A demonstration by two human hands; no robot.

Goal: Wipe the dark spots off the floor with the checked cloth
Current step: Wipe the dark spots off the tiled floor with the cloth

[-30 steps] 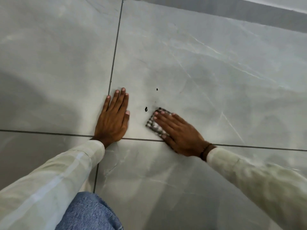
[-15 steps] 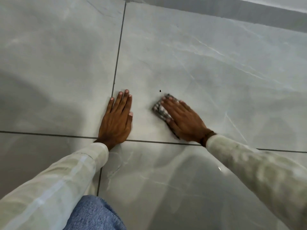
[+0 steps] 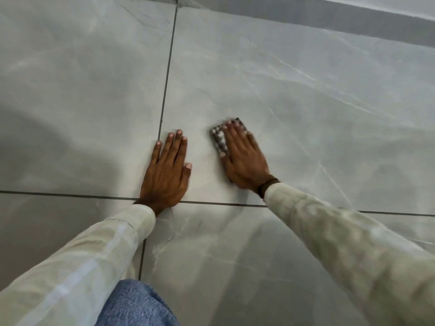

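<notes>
Just R hand (image 3: 244, 161) flat, cloth (image 3: 219, 140) on gray tile (image 3: 306, 90).

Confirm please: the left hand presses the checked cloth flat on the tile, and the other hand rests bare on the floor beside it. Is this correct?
Not quite. The head view shows the right hand pressing the cloth flat on the tile; the left hand is the one resting bare on the floor beside it. The rest is correct.

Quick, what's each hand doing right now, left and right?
Left hand: open, flat on the floor, holding nothing.
Right hand: open, fingers flat, pressing the checked cloth against the floor.
</notes>
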